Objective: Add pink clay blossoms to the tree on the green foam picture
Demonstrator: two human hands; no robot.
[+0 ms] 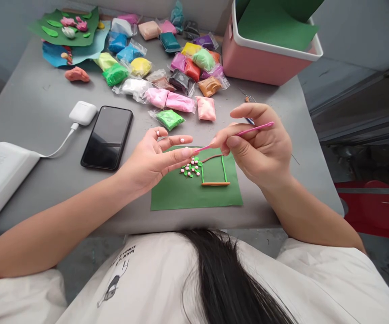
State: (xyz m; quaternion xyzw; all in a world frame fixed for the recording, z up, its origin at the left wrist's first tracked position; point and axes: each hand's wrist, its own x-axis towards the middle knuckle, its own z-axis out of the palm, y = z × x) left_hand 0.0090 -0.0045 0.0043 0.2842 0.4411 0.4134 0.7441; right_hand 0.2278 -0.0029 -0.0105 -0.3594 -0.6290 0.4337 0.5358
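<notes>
My right hand (260,144) grips a thin pink clay tool (255,129) that slants down to the left. Its tip meets the fingertips of my left hand (154,157), where thumb and index finger are pressed together; anything small between them is hidden. The other left fingers are stretched apart, with pale spots at their tips. Below both hands lies a green sheet (177,195). On it are a cluster of small pale pink balls with green leaves (190,168) and a frame of clay strips (216,183), green at the sides and orange-brown along the bottom.
Several bagged clay packs (181,101) spread across the back of the table. A pink box (255,63) with green sheets stands at back right. To the left lie a phone (107,137), a white earbud case (82,112), a white power bank (7,180) and finished clay pictures (76,38).
</notes>
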